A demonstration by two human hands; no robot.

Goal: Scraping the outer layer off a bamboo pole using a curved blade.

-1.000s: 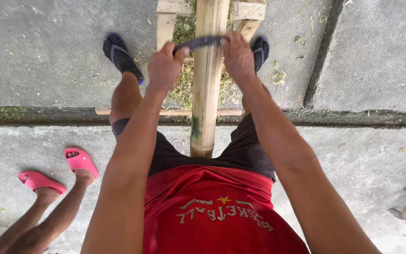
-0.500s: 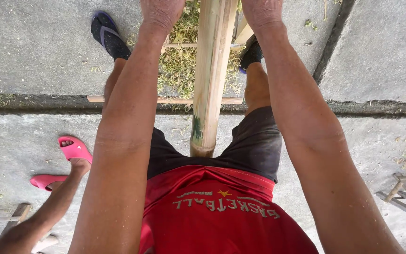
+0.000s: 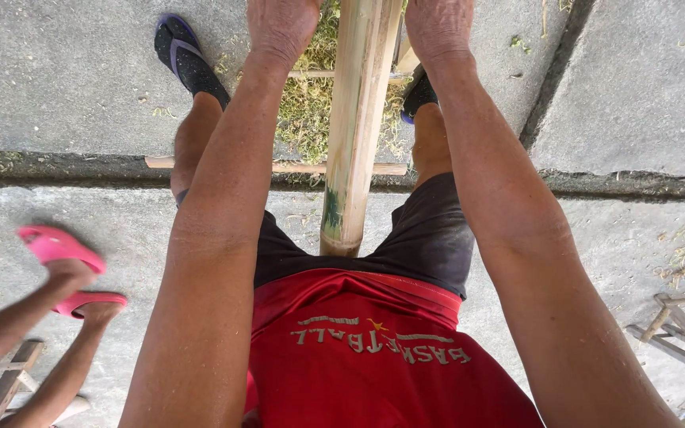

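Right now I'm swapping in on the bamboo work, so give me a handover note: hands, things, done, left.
Left hand and right hand: either side of the bamboo pole, fingers cut off by the top edge, so grip unclear.
Pole runs from the lap out between the feet, over thin crosswise sticks.
Done: shavings lie under it.
Left: cannot tell how much.

Bamboo pole (image 3: 354, 119) runs from between my thighs out to the far top edge, roughly centre, tilted slightly right as it goes far. Thick, pale tan, smooth, with one dark green patch near the cut end. That near end butts against my black shorts. My hands flank it at the far edge; I can't tell whether they touch it.
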